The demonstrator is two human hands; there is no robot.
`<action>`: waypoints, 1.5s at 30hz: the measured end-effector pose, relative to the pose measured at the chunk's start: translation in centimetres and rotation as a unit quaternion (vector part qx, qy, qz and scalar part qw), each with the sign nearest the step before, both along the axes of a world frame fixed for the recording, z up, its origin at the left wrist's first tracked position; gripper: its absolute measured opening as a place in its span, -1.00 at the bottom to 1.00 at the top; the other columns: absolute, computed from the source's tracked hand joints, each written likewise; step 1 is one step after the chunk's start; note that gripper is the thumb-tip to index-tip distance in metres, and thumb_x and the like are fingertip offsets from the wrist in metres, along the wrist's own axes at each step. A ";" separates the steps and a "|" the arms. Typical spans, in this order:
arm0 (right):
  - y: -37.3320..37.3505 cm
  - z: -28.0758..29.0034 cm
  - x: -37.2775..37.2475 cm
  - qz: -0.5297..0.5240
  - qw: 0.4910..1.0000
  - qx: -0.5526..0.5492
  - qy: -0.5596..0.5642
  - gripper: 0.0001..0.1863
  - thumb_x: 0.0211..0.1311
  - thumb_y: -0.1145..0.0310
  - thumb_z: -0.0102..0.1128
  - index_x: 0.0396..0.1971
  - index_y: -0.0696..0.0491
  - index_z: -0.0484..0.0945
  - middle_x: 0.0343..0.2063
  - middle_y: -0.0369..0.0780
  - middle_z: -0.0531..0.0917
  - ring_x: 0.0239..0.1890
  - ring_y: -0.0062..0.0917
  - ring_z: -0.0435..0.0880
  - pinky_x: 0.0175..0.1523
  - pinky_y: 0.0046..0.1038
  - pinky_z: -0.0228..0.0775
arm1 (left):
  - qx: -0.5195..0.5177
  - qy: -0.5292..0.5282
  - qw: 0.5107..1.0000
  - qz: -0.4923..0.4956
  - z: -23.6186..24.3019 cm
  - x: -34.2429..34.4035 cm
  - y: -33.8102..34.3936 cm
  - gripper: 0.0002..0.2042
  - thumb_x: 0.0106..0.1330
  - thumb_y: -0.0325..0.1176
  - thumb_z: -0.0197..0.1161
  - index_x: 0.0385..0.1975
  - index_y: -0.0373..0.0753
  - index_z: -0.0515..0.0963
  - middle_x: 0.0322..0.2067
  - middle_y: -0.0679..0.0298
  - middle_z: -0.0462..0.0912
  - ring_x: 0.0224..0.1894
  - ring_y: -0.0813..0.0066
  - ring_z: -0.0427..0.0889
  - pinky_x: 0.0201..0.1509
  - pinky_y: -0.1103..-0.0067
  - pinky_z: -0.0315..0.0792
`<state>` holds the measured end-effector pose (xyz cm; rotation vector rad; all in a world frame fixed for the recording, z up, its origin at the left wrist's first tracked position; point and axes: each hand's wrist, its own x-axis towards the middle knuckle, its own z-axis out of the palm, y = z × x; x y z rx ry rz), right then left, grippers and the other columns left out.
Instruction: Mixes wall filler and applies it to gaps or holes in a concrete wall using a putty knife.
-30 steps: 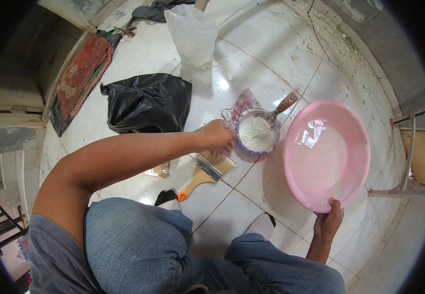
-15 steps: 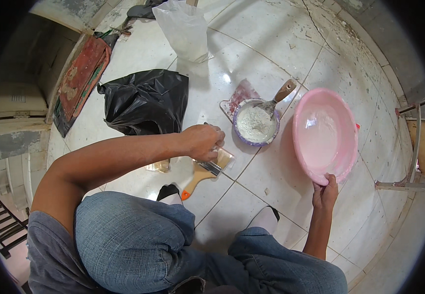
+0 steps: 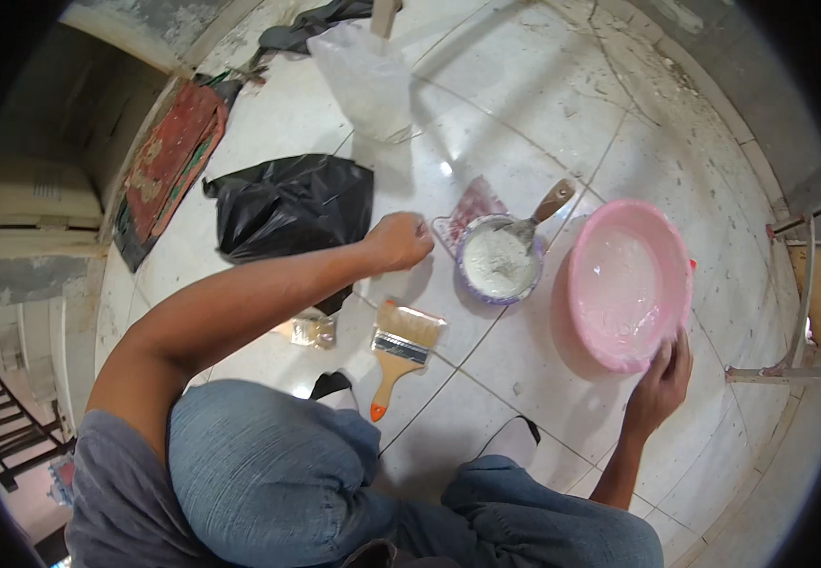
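Observation:
My left hand (image 3: pixel 400 242) is closed with curled fingers above the floor, beside the black plastic bag (image 3: pixel 289 210). Whatever it may hold is hidden. My right hand (image 3: pixel 659 386) is at the near right rim of a pink basin (image 3: pixel 576 284) with whitish wet contents. Its fingers are apart and partly smeared, the fingertips close against the rim. Between the hands stands a purple-rimmed tub (image 3: pixel 472 287) of white powdery or pasty material, a scraper (image 3: pixel 553 202) leaning in it. Below my left hand lies a wide paintbrush (image 3: pixel 402 352), bristles away from me.
Near my left foot lies a small clear-wrapped item (image 3: pixel 313 331). Behind the tub is a reddish stained flat piece (image 3: pixel 472 205). A translucent bag (image 3: pixel 365 90) stands farther back. A folded red mat (image 3: pixel 176 151) lies left; a metal frame (image 3: pixel 780 375) stands right.
My left hand has moved up and away from the paintbrush, uncovering it. My right hand has shifted right along the basin's rim, its earlier pinch loosened. The whole view has shifted slightly.

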<state>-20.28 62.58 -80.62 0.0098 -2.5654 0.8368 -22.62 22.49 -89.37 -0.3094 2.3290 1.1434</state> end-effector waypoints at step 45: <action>-13.5 -2.1 -5.6 0.373 0.923 -0.092 -0.030 -0.74 0.12 0.56 0.27 -0.18 0.18 0.47 -0.32 -0.11 0.65 -0.36 -0.37 0.69 -0.29 -0.42 0.54 | -0.243 0.059 0.967 -0.036 3.6 37.1 -9.2 -0.49 -0.01 -0.35 0.44 -0.06 -0.21 0.33 -0.31 0.16 0.55 -0.41 0.15 0.63 -0.36 0.35 0.57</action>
